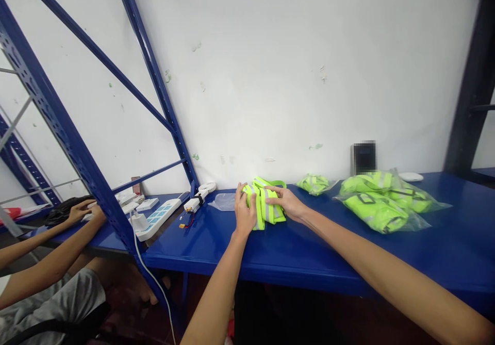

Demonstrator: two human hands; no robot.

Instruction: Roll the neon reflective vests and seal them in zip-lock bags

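A person's left hand (245, 215), fingers curled, and right hand (289, 204), fingers partly bent, grip a folded neon-yellow fabric bundle with silver stripes (275, 215) at a glossy blue table (328, 255); whether the bundle's underside touches the tabletop is hard to tell.

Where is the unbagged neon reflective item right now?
In the head view, the neon reflective item is slightly right of centre, between the left hand and right hand at the blue table, with clear plastic further left.
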